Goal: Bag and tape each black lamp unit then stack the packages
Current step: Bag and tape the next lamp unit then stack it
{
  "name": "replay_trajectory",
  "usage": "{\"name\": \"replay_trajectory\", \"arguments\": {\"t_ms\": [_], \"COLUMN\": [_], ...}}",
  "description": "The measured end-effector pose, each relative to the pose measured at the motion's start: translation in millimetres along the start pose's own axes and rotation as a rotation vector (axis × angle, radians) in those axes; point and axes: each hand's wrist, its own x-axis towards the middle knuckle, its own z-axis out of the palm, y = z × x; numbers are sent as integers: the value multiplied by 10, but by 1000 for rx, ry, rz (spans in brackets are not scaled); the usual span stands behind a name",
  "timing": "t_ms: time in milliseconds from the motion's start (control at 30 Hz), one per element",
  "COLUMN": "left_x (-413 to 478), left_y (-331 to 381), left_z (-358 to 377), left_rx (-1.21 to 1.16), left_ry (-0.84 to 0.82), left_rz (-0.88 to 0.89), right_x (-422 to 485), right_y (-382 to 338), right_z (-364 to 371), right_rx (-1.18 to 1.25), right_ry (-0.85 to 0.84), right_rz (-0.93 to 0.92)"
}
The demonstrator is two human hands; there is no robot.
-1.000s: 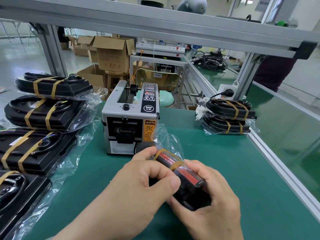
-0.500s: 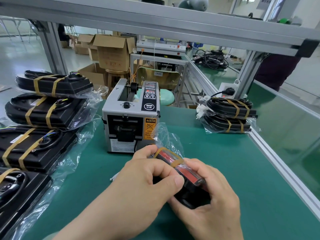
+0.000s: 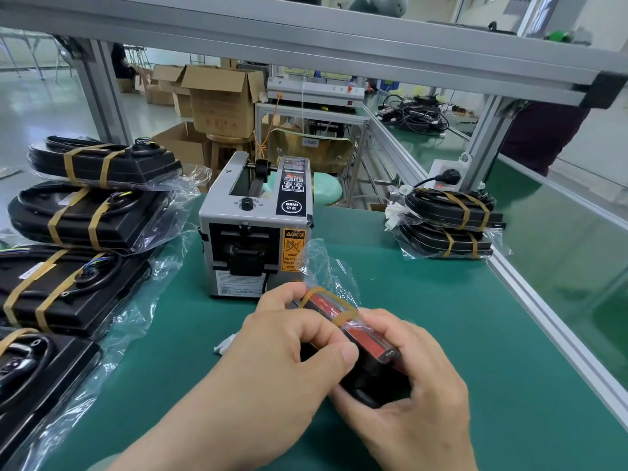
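Note:
A black lamp unit (image 3: 365,338) with a red face sits in a clear plastic bag, held on edge just above the green table mat (image 3: 441,317). A strip of tan tape wraps its far end. My left hand (image 3: 289,348) grips the unit from the left, thumb on top. From the right and below, my right hand (image 3: 418,379) holds it with curled fingers. The grey tape dispenser (image 3: 255,232) stands just behind the unit. Two taped packages (image 3: 452,226) lie stacked at the right rear.
Several bagged, taped black units (image 3: 85,215) lie in a row along the left side. An aluminium frame rail (image 3: 543,321) borders the mat on the right. A small white scrap (image 3: 226,345) lies left of my hands. A power socket (image 3: 445,175) sits behind the stack.
My hands and the bagged unit stay in nearly the same spot; the fingers have shifted only slightly on the package.

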Motion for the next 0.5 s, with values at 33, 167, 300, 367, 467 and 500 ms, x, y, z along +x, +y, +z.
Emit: {"name": "replay_trajectory", "arguments": {"t_ms": [33,167,300,367,467,500], "left_x": [-1,0,9,14,15,16], "left_y": [-1,-3,-18,-25,-36,-40], "left_z": [4,22,42,57,86,95], "left_rx": [-1,-3,-10,-12,-14,-19], "left_ry": [4,20,46,59,79,86], "left_rz": [2,7,11,15,16,15], "right_x": [1,1,-1,-3,-10,-13], "right_y": [1,3,15,24,28,29], "right_z": [1,4,5,8,13,13], "right_rx": [2,0,-3,0,1,1], "right_ry": [-1,-4,-4,0,5,8], "right_rz": [1,-4,-8,-6,3,5]}}
